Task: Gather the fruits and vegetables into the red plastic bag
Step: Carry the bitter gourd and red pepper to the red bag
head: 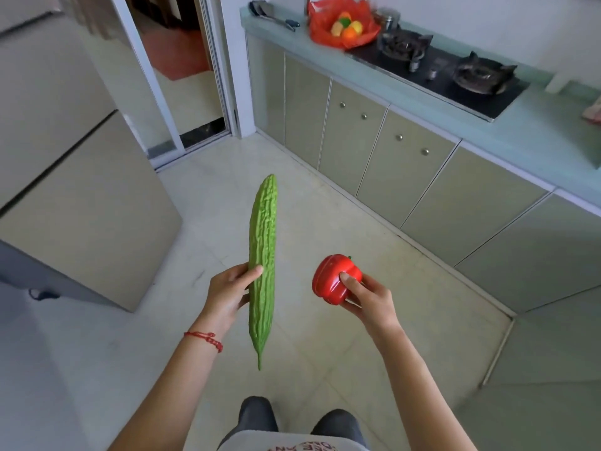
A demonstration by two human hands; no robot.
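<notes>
Left hand (229,289) curled round a long green bitter gourd (262,255), thumb lying across its bumpy skin near the middle, gourd held roughly upright with blunt end up and thin tail hanging down. Red string bracelet (205,340) on that wrist. Right hand (366,296) gripping a red bell pepper (336,278) from the side, thumb pressed on its glossy front, fingers wrapped behind and under (stem just showing at the top). Both grips closed on their vegetables, held apart above the pale tiled floor (325,336), neither touching the other. Far off, up on the pale green worktop (487,122), the red plastic bag (341,26) sitting open, with yellow and orange fruits (346,27) visible inside. Just right of the bag, a black two-burner gas hob (448,70) set into the worktop; left of it, dark utensils (276,17) lying flat. Grey-green cabinet doors (374,148) with small round knobs below. Fridge (74,190) at left, beside a sliding door (182,76). Knees in dark trousers (260,415) at the bottom edge.
</notes>
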